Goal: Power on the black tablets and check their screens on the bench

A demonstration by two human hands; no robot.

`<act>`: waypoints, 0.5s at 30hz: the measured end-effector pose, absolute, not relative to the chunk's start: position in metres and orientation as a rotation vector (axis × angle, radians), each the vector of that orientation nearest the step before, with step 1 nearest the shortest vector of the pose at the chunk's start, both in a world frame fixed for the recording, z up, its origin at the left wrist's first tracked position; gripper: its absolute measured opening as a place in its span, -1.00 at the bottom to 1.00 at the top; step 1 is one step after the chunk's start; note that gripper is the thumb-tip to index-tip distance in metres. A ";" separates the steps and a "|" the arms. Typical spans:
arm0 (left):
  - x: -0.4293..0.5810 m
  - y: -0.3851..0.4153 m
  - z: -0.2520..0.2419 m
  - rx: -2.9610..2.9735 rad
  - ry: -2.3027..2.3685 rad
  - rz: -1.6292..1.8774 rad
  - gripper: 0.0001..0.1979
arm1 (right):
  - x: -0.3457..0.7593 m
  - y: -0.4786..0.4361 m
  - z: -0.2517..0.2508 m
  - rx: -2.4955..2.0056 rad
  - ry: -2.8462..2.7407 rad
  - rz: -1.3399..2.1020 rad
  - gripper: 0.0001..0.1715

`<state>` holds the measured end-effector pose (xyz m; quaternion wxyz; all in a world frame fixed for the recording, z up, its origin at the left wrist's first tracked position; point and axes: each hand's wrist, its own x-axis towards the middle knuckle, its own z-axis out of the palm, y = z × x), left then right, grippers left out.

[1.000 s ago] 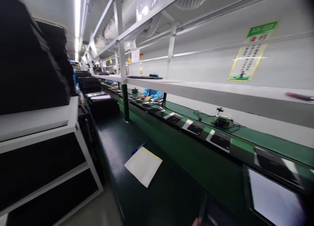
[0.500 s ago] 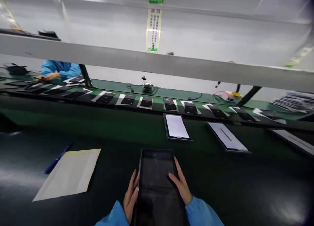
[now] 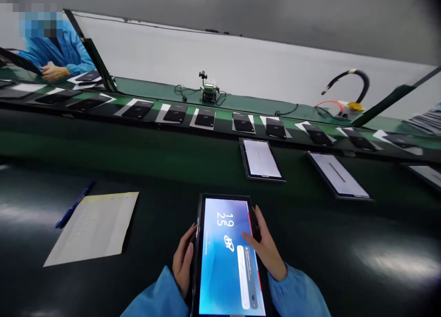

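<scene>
A tablet (image 3: 220,271) in a dark frame is held upright in my two hands at the bottom centre. Its screen is lit blue and shows 19 25, a white logo and notification boxes. My left hand (image 3: 183,261) grips the left edge, thumb along the side. On the right edge is my right hand (image 3: 267,248), its thumb lying over the screen and its fingers at the rim. Both sleeves are blue.
Lit tablets (image 3: 262,159) lie beyond and to the right. A sheet of paper (image 3: 96,225) and a blue pen (image 3: 75,205) are at left. Several dark devices (image 3: 175,114) line a ledge (image 3: 193,134). A person (image 3: 58,50) in blue sits at back left.
The held tablet's dark screen has lit up. The view has tilted down, so the shelf's hanging sign is gone and more of the person at back left shows.
</scene>
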<state>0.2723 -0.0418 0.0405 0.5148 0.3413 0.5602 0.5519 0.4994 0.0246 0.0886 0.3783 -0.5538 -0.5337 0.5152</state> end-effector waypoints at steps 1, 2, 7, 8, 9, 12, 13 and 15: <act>0.272 -0.040 0.040 0.859 1.372 1.350 -0.56 | 0.488 0.025 0.097 -1.522 -1.473 1.185 0.16; 0.271 -0.039 0.040 0.904 1.394 1.369 -0.60 | 0.475 0.026 0.105 -1.611 -1.610 1.004 0.22; 0.270 -0.036 0.036 1.043 1.429 1.412 -0.71 | 0.431 0.033 0.125 -1.694 -2.260 0.225 0.32; 0.270 -0.037 0.036 1.039 1.433 1.417 -0.72 | 0.437 0.033 0.123 -1.719 -2.303 0.163 0.27; 0.270 -0.037 0.037 1.036 1.434 1.420 -0.73 | 0.448 0.033 0.121 -1.773 -2.306 0.125 0.21; 0.271 -0.040 0.039 1.049 1.413 1.407 -0.79 | 0.501 0.030 0.112 -1.985 -2.149 0.090 0.03; 0.271 -0.041 0.040 1.057 1.394 1.400 -0.80 | 0.518 0.031 0.111 -2.019 -2.089 0.089 -0.01; 0.271 -0.042 0.040 1.065 1.353 1.389 -0.77 | 0.538 0.036 0.114 -1.991 -2.022 0.113 -0.09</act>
